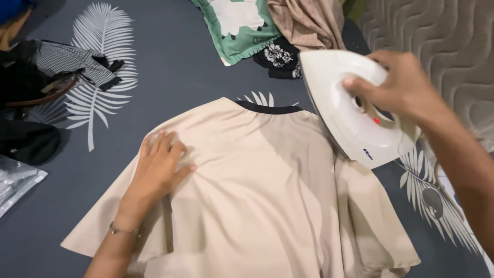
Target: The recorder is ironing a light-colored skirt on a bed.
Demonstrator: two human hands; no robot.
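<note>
Beige blouse (257, 190) w/ a black neckband lies spread flat on a dark grey bedsheet (180, 67) printed w/ white fern leaves, neck end pointing away from the person. Left hand (159, 167) is open, palm and fingers pressed flat on the blouse's left shoulder area; judging by the fabric pulled smooth around it, it pins the cloth so it won't shift or bunch.

Right hand (399, 85) is closed round the handle of a white electric iron (350, 110). Iron is tipped on edge, soleplate side facing the blouse, at the garment's right shoulder; whether it touches the fabric can't tell.

Beyond the neckband, other clothes sit bunched: green-and-white printed cloth (236, 25), tan fabric (309, 20), small black floral piece (280, 56). Checked garment (72, 62) lies far left.
</note>
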